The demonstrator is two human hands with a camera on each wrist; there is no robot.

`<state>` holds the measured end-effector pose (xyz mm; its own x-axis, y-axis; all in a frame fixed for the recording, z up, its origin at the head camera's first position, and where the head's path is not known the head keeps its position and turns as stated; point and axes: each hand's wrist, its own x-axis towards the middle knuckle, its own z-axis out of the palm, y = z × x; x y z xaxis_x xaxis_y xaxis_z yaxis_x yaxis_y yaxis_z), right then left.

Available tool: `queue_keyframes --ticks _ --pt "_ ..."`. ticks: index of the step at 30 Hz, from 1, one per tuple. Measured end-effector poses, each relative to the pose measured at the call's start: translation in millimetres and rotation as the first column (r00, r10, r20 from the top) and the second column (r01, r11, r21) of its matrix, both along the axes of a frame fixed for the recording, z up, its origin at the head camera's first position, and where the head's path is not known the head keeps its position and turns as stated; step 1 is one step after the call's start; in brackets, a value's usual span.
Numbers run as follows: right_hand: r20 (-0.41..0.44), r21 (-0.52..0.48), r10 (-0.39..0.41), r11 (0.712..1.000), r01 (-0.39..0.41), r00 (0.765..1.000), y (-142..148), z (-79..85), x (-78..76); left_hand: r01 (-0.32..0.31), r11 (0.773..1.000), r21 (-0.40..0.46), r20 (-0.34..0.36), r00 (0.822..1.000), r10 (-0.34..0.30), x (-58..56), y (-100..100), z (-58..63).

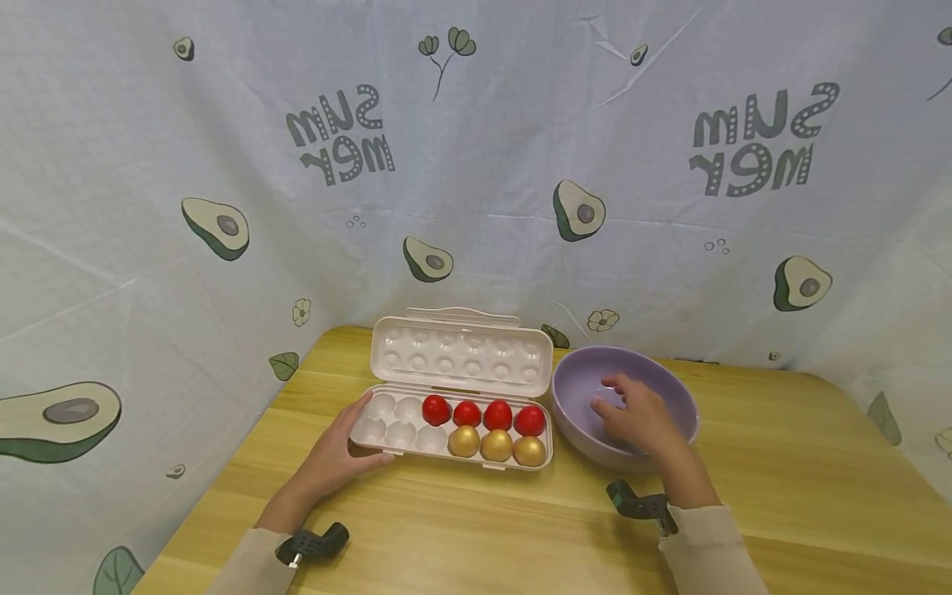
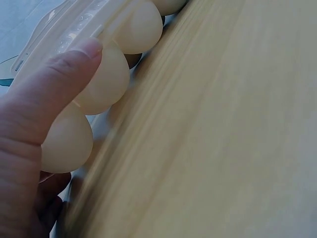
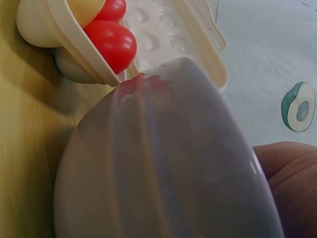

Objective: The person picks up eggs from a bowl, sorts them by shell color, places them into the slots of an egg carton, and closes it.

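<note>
A pale plastic egg box (image 1: 402, 435) lies on the table with its lid (image 1: 461, 357) raised at the back. Several red eggs (image 1: 497, 415) fill the right part of its back row, and three gold eggs (image 1: 496, 445) the right part of the front row; its left cups are bare. My left hand (image 1: 330, 461) grips the box's left end, thumb (image 2: 74, 64) along the front rim. A purple bowl (image 1: 587, 442) stands just right of the box. Inside it reaches my right hand (image 1: 641, 417), thumb and fingers apart, nothing visible between them. The bowl's wall (image 3: 163, 173) hides the fingertips in the right wrist view.
The wooden table (image 1: 461, 529) stretches in front of the box and right of the bowl. A pale cloth (image 1: 491, 182) printed with avocados hangs behind and to the left. Each wrist wears a black camera mount (image 1: 320, 543).
</note>
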<state>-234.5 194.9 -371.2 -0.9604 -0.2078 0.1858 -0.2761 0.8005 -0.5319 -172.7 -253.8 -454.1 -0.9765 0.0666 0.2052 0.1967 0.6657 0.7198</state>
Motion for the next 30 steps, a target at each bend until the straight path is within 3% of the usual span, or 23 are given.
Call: queue_keyframes --ticks 6,30 --pt "-0.007 0.017 0.015 1.0 -0.015 1.0 5.2 -1.8 -1.0 -0.01 1.0 -0.009 0.003 1.0 0.01 -0.4 0.2 0.2" --pt "0.182 0.033 0.017 0.999 -0.023 0.983 6.0 1.7 0.9 0.004 1.0 -0.01 -0.04 0.999 -0.004 -1.4 -1.7 -2.2"
